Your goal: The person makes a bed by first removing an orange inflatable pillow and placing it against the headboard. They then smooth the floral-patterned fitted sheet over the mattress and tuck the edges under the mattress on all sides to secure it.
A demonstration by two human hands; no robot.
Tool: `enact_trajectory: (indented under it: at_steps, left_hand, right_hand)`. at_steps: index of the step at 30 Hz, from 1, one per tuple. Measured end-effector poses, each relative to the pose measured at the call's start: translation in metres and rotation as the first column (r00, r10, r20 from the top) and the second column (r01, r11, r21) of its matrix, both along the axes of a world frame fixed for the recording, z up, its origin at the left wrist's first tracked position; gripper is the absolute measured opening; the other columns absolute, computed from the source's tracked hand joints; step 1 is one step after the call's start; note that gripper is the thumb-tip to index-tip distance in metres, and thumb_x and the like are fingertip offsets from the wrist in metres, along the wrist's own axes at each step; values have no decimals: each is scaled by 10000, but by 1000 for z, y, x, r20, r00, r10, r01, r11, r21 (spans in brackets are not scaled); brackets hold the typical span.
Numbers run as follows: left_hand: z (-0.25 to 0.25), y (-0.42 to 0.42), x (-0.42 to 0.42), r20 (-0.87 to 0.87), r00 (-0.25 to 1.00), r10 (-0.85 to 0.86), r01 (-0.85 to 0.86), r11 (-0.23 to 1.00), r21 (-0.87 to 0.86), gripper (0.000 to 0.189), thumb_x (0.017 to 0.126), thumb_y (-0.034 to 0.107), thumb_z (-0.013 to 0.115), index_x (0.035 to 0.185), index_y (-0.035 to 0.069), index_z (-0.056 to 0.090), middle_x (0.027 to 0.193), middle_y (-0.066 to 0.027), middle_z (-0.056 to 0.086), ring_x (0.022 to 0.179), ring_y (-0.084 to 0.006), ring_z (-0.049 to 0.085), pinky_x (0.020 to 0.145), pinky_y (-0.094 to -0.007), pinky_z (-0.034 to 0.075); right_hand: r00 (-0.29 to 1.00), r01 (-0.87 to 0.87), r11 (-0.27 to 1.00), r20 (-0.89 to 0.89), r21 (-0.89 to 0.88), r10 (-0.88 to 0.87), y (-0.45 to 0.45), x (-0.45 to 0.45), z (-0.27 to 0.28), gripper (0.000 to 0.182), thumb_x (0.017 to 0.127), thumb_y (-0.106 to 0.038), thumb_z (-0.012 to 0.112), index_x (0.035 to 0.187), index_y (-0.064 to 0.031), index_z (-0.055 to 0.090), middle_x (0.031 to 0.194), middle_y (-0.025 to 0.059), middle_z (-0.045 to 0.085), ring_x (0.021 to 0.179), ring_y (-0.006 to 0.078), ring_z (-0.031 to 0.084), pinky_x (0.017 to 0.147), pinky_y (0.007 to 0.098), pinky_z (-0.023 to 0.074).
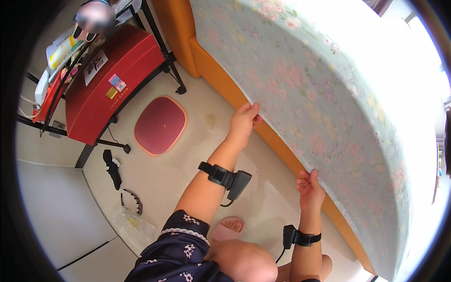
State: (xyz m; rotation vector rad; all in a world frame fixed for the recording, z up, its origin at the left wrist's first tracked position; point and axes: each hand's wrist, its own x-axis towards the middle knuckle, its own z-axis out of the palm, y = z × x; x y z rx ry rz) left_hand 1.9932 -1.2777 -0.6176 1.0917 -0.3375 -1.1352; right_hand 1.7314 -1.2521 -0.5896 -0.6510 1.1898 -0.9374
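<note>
A pale blue-green floral bed sheet (292, 95) hangs down over the side of a bed with an orange frame (220, 75). My left hand (245, 118) pinches the sheet's lower hem between thumb and fingers, just over the frame's side. Farther along the same hem, my right hand (311, 190) holds the edge at the thumb, its other fingers curled. Between the two hands the hem runs nearly straight. Both forearms wear black strapped devices with cables.
A pink, rounded flat bathroom scale (160, 126) lies on the tiled floor. Behind it, a wheeled black rack (180, 79) carries a red box (112, 84) bearing writing. A black cloth-like item (112, 171), a toothed hair accessory (138, 202) and a clear plastic bag (135, 224) lie at left.
</note>
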Motion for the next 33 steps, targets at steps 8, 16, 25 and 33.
enact_trajectory:
  at_steps: [8, 16, 25, 33]
  left_hand:
    - [-24, -18, -12, 214, 967, 138, -163, 981, 107, 270, 876, 248, 490, 665, 85, 448, 540, 30, 393, 471, -67, 355, 420, -234, 288]
    - [-24, -27, -17, 236, 965, 115, -167, 962, 215, 219, 890, 301, 467, 765, 122, 468, 555, 26, 408, 466, -72, 406, 401, -219, 343]
    - [7, -19, -4, 276, 961, -37, -40, 962, 271, 259, 884, 332, 459, 727, 126, 465, 564, 26, 419, 474, -84, 438, 405, -236, 362]
    - [17, -20, 14, 334, 922, -194, 61, 927, 370, 258, 855, 272, 472, 671, 90, 477, 533, -5, 463, 450, -123, 504, 388, -230, 352]
  right_hand:
    - [995, 3, 1000, -97, 1, -2, 8, 6, -29, 196, 854, -231, 562, 961, -69, 534, 759, 77, 621, 683, 192, 619, 564, 292, 493]
    - [982, 144, 989, -125, 33, -139, -13, 16, -29, 221, 821, -231, 608, 900, -26, 579, 738, 86, 622, 702, 211, 625, 579, 289, 488]
    - [981, 164, 986, -111, 39, -159, -13, 18, -3, 278, 809, -253, 616, 784, 22, 579, 685, 105, 614, 602, 208, 611, 551, 269, 474]
    - [848, 359, 847, 241, 392, -471, -23, 21, 11, 167, 842, -162, 555, 820, 4, 563, 741, 58, 607, 781, 175, 608, 683, 265, 498]
